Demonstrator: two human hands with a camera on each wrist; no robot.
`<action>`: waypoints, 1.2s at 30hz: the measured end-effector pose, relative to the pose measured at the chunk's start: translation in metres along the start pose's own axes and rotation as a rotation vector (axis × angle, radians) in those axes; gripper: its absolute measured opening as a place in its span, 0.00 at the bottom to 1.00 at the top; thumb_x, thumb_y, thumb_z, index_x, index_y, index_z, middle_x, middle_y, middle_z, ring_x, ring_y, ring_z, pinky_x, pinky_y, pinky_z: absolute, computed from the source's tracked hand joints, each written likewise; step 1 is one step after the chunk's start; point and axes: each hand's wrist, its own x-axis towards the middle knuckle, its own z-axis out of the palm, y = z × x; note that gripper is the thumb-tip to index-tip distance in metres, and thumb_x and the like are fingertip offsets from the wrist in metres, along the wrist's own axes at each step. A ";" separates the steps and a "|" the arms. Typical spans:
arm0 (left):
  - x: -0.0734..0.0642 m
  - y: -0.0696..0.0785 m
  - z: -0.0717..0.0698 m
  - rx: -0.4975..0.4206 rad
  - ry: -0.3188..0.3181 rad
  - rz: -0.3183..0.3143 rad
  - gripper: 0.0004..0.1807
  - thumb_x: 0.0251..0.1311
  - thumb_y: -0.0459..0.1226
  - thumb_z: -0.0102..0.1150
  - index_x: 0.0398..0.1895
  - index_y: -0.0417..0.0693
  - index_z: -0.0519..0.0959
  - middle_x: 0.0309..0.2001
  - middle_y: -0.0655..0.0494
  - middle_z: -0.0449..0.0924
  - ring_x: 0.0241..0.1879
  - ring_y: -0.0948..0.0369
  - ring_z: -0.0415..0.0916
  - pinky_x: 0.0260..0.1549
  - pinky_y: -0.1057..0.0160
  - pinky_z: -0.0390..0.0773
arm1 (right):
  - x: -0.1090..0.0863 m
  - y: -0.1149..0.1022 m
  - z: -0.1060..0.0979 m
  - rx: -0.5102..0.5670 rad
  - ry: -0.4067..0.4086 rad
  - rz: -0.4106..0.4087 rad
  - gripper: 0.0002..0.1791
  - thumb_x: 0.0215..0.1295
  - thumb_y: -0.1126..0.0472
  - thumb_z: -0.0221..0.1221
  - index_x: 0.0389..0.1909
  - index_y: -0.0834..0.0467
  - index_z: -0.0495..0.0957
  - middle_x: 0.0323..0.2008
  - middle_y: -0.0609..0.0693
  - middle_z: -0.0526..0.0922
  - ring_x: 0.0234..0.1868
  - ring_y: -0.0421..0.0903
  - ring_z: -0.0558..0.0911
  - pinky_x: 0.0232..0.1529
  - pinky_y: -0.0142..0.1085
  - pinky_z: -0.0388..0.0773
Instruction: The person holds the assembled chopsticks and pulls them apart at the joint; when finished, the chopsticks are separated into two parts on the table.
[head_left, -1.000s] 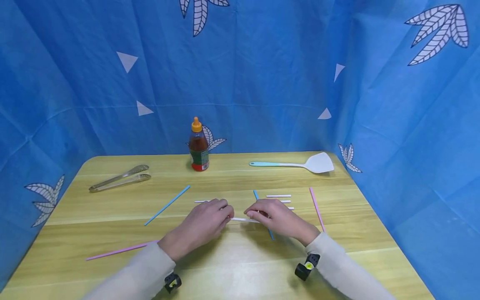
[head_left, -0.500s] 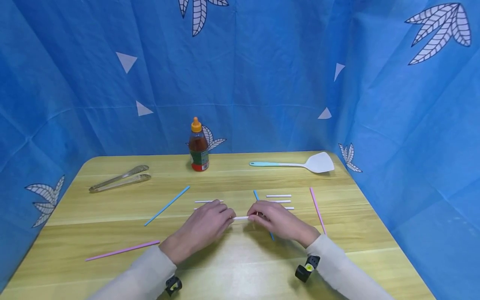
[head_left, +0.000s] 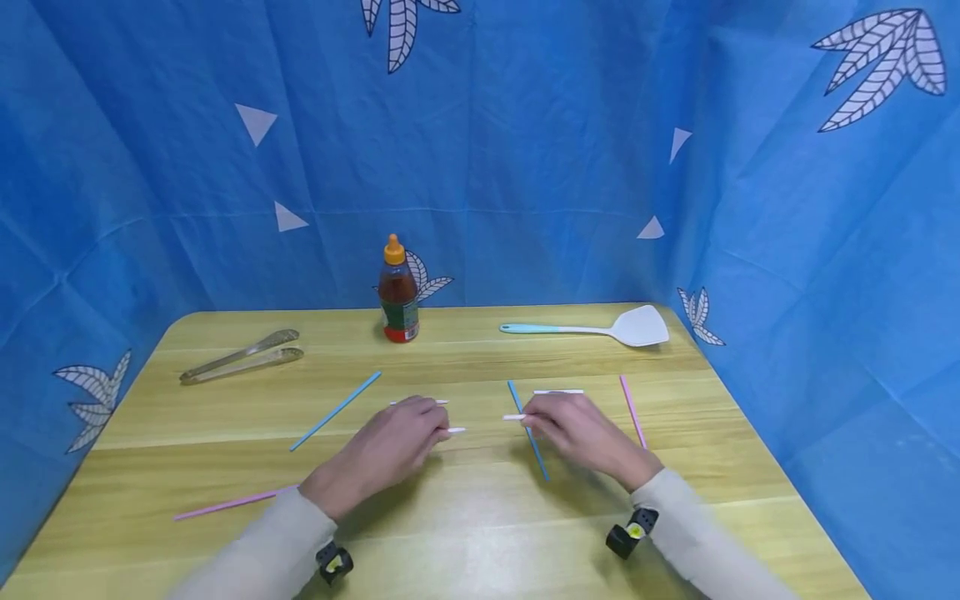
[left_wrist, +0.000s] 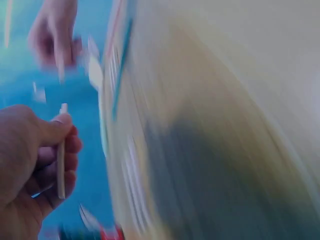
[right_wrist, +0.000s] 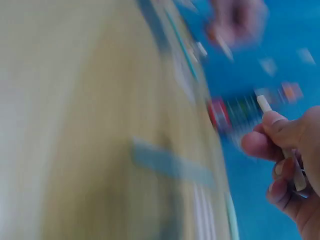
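Note:
In the head view my left hand (head_left: 397, 442) pinches a short white straw piece (head_left: 457, 430); its end pokes out to the right. The left wrist view shows this straw piece (left_wrist: 61, 170) between thumb and fingers, with a narrower tip. Across a gap, my right hand (head_left: 573, 429) pinches another white straw piece (head_left: 513, 417), pointing left. Both hands are above the table. A blue straw (head_left: 537, 457) lies partly behind the right hand. White pieces on the table show behind the left hand (left_wrist: 27, 155) and behind the right hand (right_wrist: 295, 145); some are hidden.
A blue straw (head_left: 335, 412) and a pink straw (head_left: 232, 503) lie left, another pink straw (head_left: 632, 408) right. Along the back are metal tongs (head_left: 243, 357), a sauce bottle (head_left: 398, 296) and a white spatula (head_left: 637, 327). A blue curtain (head_left: 480, 150) hangs behind.
One white straw stretched between both hands; the hands drew closer along it, then moved apart. Now each hand holds a separate white piece. The right hand has shifted rightward, the left slightly leftward.

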 end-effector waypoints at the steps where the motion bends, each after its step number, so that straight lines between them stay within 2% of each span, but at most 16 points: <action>1: -0.005 -0.006 -0.003 -0.003 0.008 -0.023 0.03 0.75 0.39 0.68 0.40 0.52 0.86 0.37 0.63 0.84 0.39 0.65 0.80 0.41 0.62 0.85 | -0.007 0.007 -0.006 0.006 0.025 0.048 0.04 0.78 0.63 0.65 0.41 0.54 0.88 0.29 0.42 0.88 0.30 0.36 0.82 0.53 0.48 0.85; 2: -0.010 -0.013 -0.006 -0.006 0.018 -0.052 0.03 0.75 0.39 0.69 0.40 0.52 0.86 0.37 0.63 0.85 0.39 0.66 0.81 0.41 0.61 0.86 | -0.013 0.014 -0.012 0.014 0.049 0.098 0.04 0.77 0.64 0.66 0.41 0.53 0.88 0.28 0.42 0.88 0.30 0.37 0.84 0.61 0.57 0.82; 4: -0.020 -0.027 -0.012 -0.014 0.045 -0.101 0.01 0.73 0.39 0.70 0.41 0.53 0.88 0.38 0.63 0.87 0.40 0.65 0.83 0.43 0.59 0.87 | -0.027 0.028 -0.021 0.029 0.078 0.183 0.05 0.76 0.65 0.66 0.42 0.53 0.89 0.30 0.43 0.89 0.32 0.39 0.86 0.71 0.73 0.68; 5: -0.024 -0.033 -0.015 -0.013 0.054 -0.118 0.01 0.73 0.39 0.71 0.42 0.53 0.88 0.39 0.63 0.88 0.41 0.64 0.84 0.44 0.57 0.87 | -0.033 0.033 -0.024 0.032 0.082 0.208 0.05 0.76 0.64 0.66 0.42 0.53 0.90 0.32 0.43 0.90 0.33 0.39 0.86 0.71 0.74 0.66; 6: -0.028 -0.038 -0.017 -0.008 0.055 -0.127 0.02 0.72 0.39 0.72 0.44 0.53 0.89 0.40 0.63 0.89 0.42 0.63 0.85 0.45 0.56 0.87 | -0.038 0.038 -0.025 0.028 0.078 0.221 0.05 0.77 0.64 0.66 0.43 0.53 0.90 0.34 0.43 0.90 0.33 0.38 0.85 0.73 0.72 0.66; 7: -0.030 -0.043 -0.020 0.004 0.057 -0.128 0.03 0.72 0.38 0.72 0.45 0.53 0.90 0.41 0.62 0.90 0.44 0.62 0.86 0.46 0.54 0.88 | -0.041 0.042 -0.026 0.027 0.072 0.222 0.05 0.77 0.63 0.65 0.45 0.54 0.90 0.35 0.44 0.90 0.33 0.36 0.83 0.70 0.63 0.75; 8: -0.033 -0.047 -0.021 0.017 0.052 -0.128 0.04 0.72 0.38 0.72 0.45 0.53 0.90 0.42 0.62 0.90 0.45 0.61 0.87 0.47 0.53 0.88 | -0.044 0.045 -0.026 0.019 0.069 0.216 0.06 0.78 0.63 0.65 0.46 0.55 0.90 0.37 0.44 0.89 0.33 0.35 0.81 0.62 0.53 0.81; 9: -0.034 -0.050 -0.023 0.033 0.041 -0.126 0.04 0.72 0.37 0.72 0.46 0.53 0.90 0.43 0.62 0.90 0.47 0.59 0.87 0.49 0.52 0.88 | -0.047 0.047 -0.025 0.005 0.068 0.207 0.06 0.78 0.63 0.65 0.47 0.55 0.90 0.38 0.44 0.89 0.34 0.33 0.78 0.54 0.45 0.84; 11: -0.038 -0.054 -0.023 0.052 0.011 -0.117 0.06 0.72 0.36 0.71 0.48 0.52 0.90 0.45 0.61 0.90 0.49 0.57 0.87 0.52 0.50 0.88 | -0.052 0.050 -0.022 -0.023 0.070 0.186 0.06 0.78 0.63 0.65 0.48 0.55 0.90 0.40 0.43 0.86 0.35 0.31 0.75 0.38 0.36 0.78; 12: -0.039 -0.056 -0.022 0.055 -0.004 -0.113 0.06 0.72 0.35 0.71 0.49 0.51 0.90 0.45 0.60 0.91 0.50 0.57 0.87 0.53 0.50 0.87 | -0.053 0.052 -0.020 -0.035 0.074 0.175 0.07 0.78 0.64 0.65 0.49 0.55 0.90 0.40 0.43 0.86 0.36 0.31 0.75 0.41 0.36 0.79; 16: -0.041 -0.055 -0.017 0.030 -0.042 -0.126 0.07 0.72 0.34 0.71 0.49 0.52 0.90 0.46 0.60 0.91 0.50 0.57 0.87 0.54 0.49 0.87 | -0.052 0.052 -0.012 -0.061 0.092 0.133 0.09 0.75 0.65 0.67 0.51 0.53 0.90 0.44 0.41 0.85 0.42 0.33 0.79 0.46 0.41 0.82; 19: -0.040 -0.053 -0.010 0.003 -0.053 -0.133 0.05 0.71 0.36 0.72 0.47 0.54 0.90 0.43 0.63 0.90 0.47 0.60 0.87 0.52 0.51 0.87 | -0.049 0.050 -0.007 -0.050 0.088 0.135 0.08 0.74 0.64 0.69 0.49 0.51 0.90 0.43 0.40 0.86 0.44 0.36 0.83 0.47 0.41 0.85; 24: -0.037 -0.046 0.000 -0.005 -0.066 -0.103 0.04 0.71 0.38 0.72 0.45 0.54 0.89 0.42 0.64 0.90 0.46 0.61 0.84 0.49 0.55 0.86 | -0.045 0.043 0.001 -0.086 0.072 0.159 0.05 0.73 0.61 0.71 0.45 0.48 0.87 0.43 0.37 0.87 0.47 0.38 0.86 0.52 0.43 0.87; 27: -0.032 -0.042 0.006 -0.020 -0.068 -0.082 0.04 0.72 0.38 0.71 0.46 0.54 0.89 0.43 0.63 0.88 0.45 0.62 0.84 0.49 0.55 0.87 | -0.043 0.040 0.005 -0.132 0.066 0.158 0.05 0.71 0.59 0.73 0.43 0.47 0.87 0.43 0.37 0.86 0.47 0.39 0.86 0.52 0.44 0.86; 31: -0.026 -0.039 0.014 -0.028 -0.075 -0.057 0.03 0.72 0.37 0.72 0.45 0.54 0.89 0.41 0.63 0.84 0.40 0.64 0.80 0.44 0.58 0.85 | -0.041 0.040 0.008 -0.196 0.057 0.157 0.05 0.69 0.58 0.74 0.42 0.47 0.88 0.43 0.39 0.85 0.45 0.40 0.84 0.50 0.43 0.85; 36: -0.020 -0.036 0.020 -0.036 -0.104 -0.059 0.03 0.71 0.37 0.73 0.43 0.56 0.87 0.40 0.64 0.83 0.39 0.66 0.77 0.41 0.60 0.82 | -0.040 0.042 0.011 -0.240 0.040 0.148 0.06 0.68 0.60 0.75 0.41 0.48 0.89 0.42 0.40 0.86 0.45 0.42 0.84 0.50 0.44 0.84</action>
